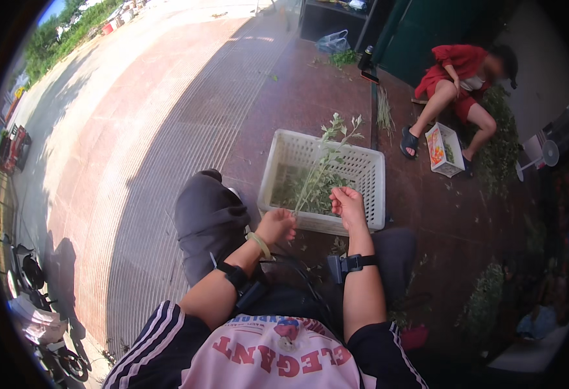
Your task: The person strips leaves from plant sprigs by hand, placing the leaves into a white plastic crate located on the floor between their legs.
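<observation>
My left hand [277, 226] grips the lower end of a long leafy green stem [310, 179], which leans up and to the right over a white plastic crate [272, 170]. Pale, jagged leaves fan out at the stem's far end. Loose green leaves [321, 192] lie inside the crate. My right hand [348, 203] is over the crate's near right side, to the right of the stem, its fingers curled and thumb against them. Whether a leaf is pinched there is hidden.
At the right a seated person [459, 87] in red has a small white basket [452, 163] between the feet. Piled leafy branches [496, 141] lie behind that person. Bare stalks [384, 112] lie on the floor. A small fan [549, 153] stands farther right; scooters [34, 287] are at left.
</observation>
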Demonstrator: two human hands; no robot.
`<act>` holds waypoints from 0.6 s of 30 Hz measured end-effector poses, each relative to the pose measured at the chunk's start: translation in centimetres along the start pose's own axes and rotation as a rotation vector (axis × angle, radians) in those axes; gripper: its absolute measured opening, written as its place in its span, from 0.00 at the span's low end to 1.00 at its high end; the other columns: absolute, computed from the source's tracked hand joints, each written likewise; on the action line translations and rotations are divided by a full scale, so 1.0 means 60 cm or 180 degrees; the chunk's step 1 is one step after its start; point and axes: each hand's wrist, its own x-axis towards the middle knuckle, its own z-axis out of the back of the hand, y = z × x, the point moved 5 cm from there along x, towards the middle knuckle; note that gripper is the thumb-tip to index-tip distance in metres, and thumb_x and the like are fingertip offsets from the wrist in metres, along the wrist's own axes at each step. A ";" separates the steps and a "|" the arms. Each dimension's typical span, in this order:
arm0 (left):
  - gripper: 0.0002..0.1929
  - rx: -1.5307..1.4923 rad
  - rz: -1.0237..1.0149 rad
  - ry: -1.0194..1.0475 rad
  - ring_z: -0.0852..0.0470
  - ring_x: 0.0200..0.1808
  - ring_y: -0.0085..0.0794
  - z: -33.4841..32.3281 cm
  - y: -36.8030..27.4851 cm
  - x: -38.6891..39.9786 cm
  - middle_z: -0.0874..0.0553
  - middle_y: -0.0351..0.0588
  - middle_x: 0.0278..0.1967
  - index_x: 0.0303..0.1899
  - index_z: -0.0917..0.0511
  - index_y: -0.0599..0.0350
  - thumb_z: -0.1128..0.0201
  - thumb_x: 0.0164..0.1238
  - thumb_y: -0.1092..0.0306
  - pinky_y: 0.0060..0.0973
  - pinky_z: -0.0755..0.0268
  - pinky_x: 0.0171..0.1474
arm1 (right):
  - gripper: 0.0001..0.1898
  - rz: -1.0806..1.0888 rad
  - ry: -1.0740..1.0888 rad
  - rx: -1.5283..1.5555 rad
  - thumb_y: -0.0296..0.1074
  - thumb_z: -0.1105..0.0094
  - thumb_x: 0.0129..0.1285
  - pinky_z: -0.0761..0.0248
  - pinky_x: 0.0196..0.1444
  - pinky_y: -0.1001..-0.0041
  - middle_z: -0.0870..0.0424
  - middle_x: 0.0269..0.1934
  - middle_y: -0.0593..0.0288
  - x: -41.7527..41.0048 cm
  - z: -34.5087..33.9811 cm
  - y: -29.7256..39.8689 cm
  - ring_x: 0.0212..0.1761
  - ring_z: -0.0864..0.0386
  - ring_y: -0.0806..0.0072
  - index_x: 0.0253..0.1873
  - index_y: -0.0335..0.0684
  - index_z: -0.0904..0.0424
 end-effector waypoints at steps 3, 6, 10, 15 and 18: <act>0.04 -0.0043 0.0012 -0.0078 0.23 0.22 0.22 0.002 -0.002 -0.002 0.22 0.41 0.25 0.33 0.29 0.60 0.43 0.62 0.71 0.19 0.27 0.25 | 0.08 -0.0099 0.0017 0.0077 0.35 0.43 0.58 0.34 0.21 0.82 0.22 0.26 0.65 -0.003 -0.012 0.002 0.20 0.29 0.84 0.35 0.36 0.24; 0.05 0.0047 0.0013 -0.0056 0.24 0.21 0.22 0.001 -0.006 -0.002 0.23 0.42 0.24 0.34 0.29 0.63 0.44 0.62 0.72 0.19 0.27 0.24 | 0.07 -0.0297 0.0486 -0.0064 0.33 0.43 0.59 0.32 0.21 0.84 0.22 0.31 0.64 -0.010 -0.041 -0.010 0.23 0.28 0.86 0.37 0.36 0.25; 0.04 0.0001 -0.0038 0.0220 0.22 0.22 0.22 -0.015 -0.009 0.010 0.22 0.40 0.25 0.32 0.28 0.58 0.43 0.62 0.70 0.19 0.27 0.26 | 0.05 -0.0095 0.0536 -0.0323 0.32 0.42 0.58 0.32 0.21 0.84 0.22 0.27 0.64 -0.005 -0.042 -0.010 0.21 0.28 0.84 0.35 0.37 0.25; 0.03 -0.0044 0.0149 0.0079 0.22 0.21 0.23 0.008 0.022 0.009 0.22 0.42 0.24 0.32 0.28 0.59 0.43 0.61 0.73 0.20 0.26 0.25 | 0.05 0.0016 0.0039 -0.0390 0.29 0.42 0.57 0.32 0.21 0.83 0.24 0.23 0.65 -0.009 -0.031 -0.015 0.20 0.28 0.84 0.32 0.35 0.24; 0.02 0.0024 0.0201 0.0014 0.22 0.21 0.24 0.012 0.022 0.002 0.21 0.42 0.24 0.32 0.28 0.59 0.44 0.61 0.73 0.21 0.26 0.25 | 0.04 0.0232 -0.0270 0.0125 0.29 0.43 0.58 0.29 0.23 0.82 0.24 0.24 0.65 0.001 0.006 -0.003 0.21 0.27 0.82 0.34 0.34 0.24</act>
